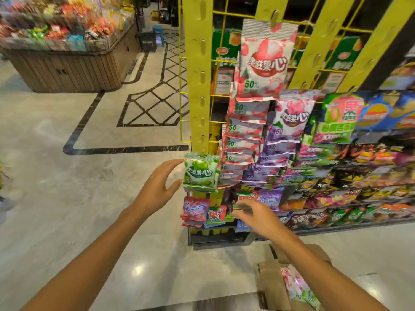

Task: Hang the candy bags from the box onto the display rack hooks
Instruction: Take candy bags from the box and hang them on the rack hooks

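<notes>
Candy bags hang in columns on the yellow display rack (198,86); a green bag (200,172) hangs at the foot of its left post, at the rack's outer edge. The left hand (160,187) sits just beside that bag's left edge, its grip apart, fingers spread, with open floor (67,187) to its left. The right hand (253,213) reaches lower among small bags, grip pinched on a small packet (238,206). The cardboard box (272,286) stands on the floor at lower right, flaps open, holding more pink and green bags (298,288).
</notes>
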Available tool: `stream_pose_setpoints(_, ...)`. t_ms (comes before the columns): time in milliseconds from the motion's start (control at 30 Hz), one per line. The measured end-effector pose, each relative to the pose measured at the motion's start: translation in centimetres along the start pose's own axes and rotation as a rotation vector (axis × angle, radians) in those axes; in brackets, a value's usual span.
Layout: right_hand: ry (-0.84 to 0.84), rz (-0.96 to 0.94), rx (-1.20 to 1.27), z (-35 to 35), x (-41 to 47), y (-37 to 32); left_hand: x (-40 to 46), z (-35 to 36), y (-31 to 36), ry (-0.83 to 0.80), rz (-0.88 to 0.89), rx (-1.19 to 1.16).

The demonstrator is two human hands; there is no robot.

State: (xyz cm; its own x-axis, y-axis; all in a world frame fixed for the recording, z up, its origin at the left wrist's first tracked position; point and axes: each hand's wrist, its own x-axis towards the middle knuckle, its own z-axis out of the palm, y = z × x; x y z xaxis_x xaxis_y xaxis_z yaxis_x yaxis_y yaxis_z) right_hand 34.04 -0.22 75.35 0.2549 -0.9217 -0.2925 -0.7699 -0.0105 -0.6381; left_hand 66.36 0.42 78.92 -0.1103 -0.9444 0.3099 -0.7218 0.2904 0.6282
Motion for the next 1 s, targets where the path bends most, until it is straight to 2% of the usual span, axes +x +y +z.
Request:
stream_pose_setpoints(100,-0.034,-0.028,-0.022,-2.3,-3.0,3.0,-2.4,1.3,1.7,-0.011,0.026,0.131)
stream_pose_setpoints(200,-0.031,-0.064,-0.061,-4.1,-6.6,7.1,-4.6,4.5,5.0,-0.105,0.067,0.239)
stream_pose_setpoints(367,-0.029,-0.035,-0.097,-6.9,-14.5,16.1,-7.0,14.3,12.6,-0.291,0.221,0.415)
stream_pose_setpoints(467,0.000,0.031,0.030,-8.1,-19.7,23.2,-8.6,21.9,18.0,-0.463,0.285,0.465)
stream_pose_setpoints(533,0.032,0.078,0.010,-9.0,-23.4,27.5,-9.6,26.9,21.2,-0.589,0.355,0.516)
stream_pose_setpoints(733,0.091,0.207,-0.062,-10.4,-30.3,42.2,-11.2,38.3,28.3,-0.963,0.396,0.573)
stream_pose_setpoints(833,0.129,0.289,-0.026,-9.9,-31.6,49.6,-10.2,42.9,31.2,-0.989,0.443,0.546)
stream_pose_setpoints(1000,0.085,0.454,-0.001,-14.5,-34.2,51.0,-6.6,50.9,35.0,-1.021,0.426,0.476)
